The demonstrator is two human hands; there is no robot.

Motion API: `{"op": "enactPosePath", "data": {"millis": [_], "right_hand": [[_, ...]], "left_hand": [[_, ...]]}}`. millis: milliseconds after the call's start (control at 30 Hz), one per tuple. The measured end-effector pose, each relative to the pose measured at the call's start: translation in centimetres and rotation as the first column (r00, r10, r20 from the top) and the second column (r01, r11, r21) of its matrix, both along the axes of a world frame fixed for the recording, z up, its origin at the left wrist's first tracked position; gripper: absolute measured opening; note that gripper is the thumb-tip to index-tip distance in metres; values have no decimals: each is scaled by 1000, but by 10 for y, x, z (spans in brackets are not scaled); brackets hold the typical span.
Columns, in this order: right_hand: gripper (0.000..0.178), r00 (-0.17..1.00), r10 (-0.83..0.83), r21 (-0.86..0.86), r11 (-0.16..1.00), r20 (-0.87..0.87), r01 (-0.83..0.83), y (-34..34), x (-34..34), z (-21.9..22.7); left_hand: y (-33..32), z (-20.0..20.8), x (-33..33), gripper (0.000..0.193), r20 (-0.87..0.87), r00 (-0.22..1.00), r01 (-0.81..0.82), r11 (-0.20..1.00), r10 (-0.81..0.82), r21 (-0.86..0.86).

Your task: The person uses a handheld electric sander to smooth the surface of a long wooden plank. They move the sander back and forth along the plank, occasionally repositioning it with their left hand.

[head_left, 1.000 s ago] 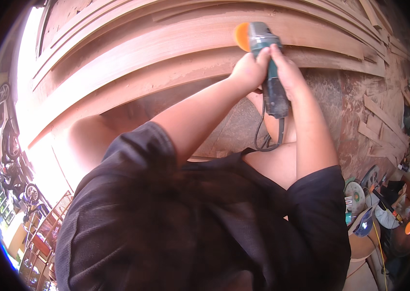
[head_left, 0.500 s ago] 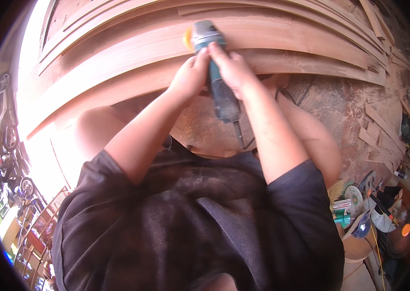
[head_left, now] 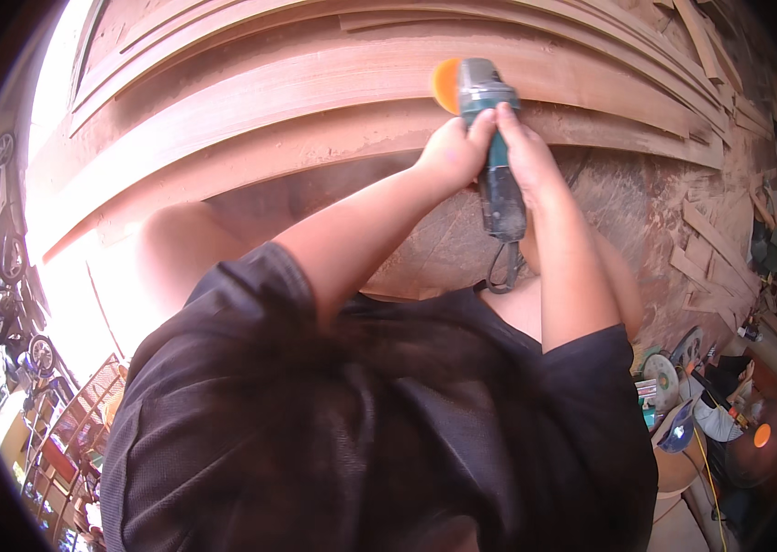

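Both my hands grip an angle grinder [head_left: 502, 189] with a dark teal and black body and a grey metal head. Its round orange disc [head_left: 446, 86] is tilted on edge at the left of the head, over a long pale wooden board [head_left: 315, 78]; whether it touches the wood I cannot tell. My left hand [head_left: 455, 152] is closed round the left side of the body just below the head. On the right side, my right hand [head_left: 528, 156] wraps it with the thumb along the top. A black cord [head_left: 499, 276] loops from the rear end near my right leg.
More long boards [head_left: 251, 170] lie side by side across the front. Wood offcuts [head_left: 710, 258] are scattered on the dusty floor at right. A bench grinder [head_left: 660, 377] and assorted tools stand at lower right. Motorbikes [head_left: 7, 248] and a metal rack [head_left: 71, 414] are at the left.
My hands have carried the grinder to the right along the boards and slightly nearer to me. More of the orange disc shows now.
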State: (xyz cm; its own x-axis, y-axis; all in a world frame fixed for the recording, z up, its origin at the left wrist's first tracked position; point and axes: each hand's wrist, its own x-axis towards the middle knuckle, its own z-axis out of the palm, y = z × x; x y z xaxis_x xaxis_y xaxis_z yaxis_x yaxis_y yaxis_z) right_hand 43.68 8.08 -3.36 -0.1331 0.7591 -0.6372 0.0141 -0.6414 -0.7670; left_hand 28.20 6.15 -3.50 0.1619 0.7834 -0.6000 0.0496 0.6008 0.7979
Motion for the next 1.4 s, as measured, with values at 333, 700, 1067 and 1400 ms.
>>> {"op": "enactPosePath", "data": {"millis": [333, 700, 1067, 1400], "right_hand": [[80, 968, -235, -33, 972, -85, 233, 42, 25, -26], [98, 886, 433, 136, 880, 166, -456, 40, -146, 13], [76, 1000, -7, 8, 1000, 20, 7, 67, 70, -7], [75, 985, -164, -16, 986, -53, 164, 90, 106, -25]], "left_hand": [[69, -5, 22, 87, -11, 982, 188, 982, -188, -24], [-16, -10, -128, 83, -250, 898, -361, 931, 363, 57], [71, -7, 73, 75, 46, 998, 40, 999, -40, 5], [111, -10, 102, 83, 39, 987, 161, 985, -158, -66]]}}
